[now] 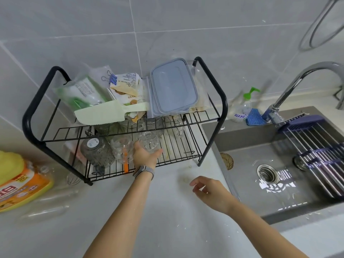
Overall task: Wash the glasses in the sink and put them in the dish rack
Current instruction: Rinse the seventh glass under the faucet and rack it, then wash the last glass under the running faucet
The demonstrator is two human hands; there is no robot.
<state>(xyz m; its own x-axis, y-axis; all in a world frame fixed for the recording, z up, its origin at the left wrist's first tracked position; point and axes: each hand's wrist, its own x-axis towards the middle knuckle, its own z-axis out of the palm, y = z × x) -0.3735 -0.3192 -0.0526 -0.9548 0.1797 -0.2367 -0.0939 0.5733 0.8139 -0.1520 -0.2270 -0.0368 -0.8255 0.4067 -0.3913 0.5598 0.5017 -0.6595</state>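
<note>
yellow and orange package lies on the counter, well left of the black two-tier dish rack. rack's lower shelf, left end: dark speckled glass, bottom up, a sticker on its base. just right of it on the same shelf, a clear glass, also bottom up; an orange item shows beneath, too blurred to identify. next along the lower shelf, a clear ribbed glass, inverted, gripped by the left hand with thumb and fingers curled round its lower part; whether it rests on the wires or hangs just above them, cannot tell. a grey woven band sits on that wrist. rack's upper shelf: food bags, a pale green plastic scraper, stacked blue-grey container lids. right hand hovers above the counter, right of the rack and in front of it, fingers loosely spread, holding nothing. right of the rack: grey sink, a green-pump soap bottle behind it, chrome faucet above the basin.
</note>
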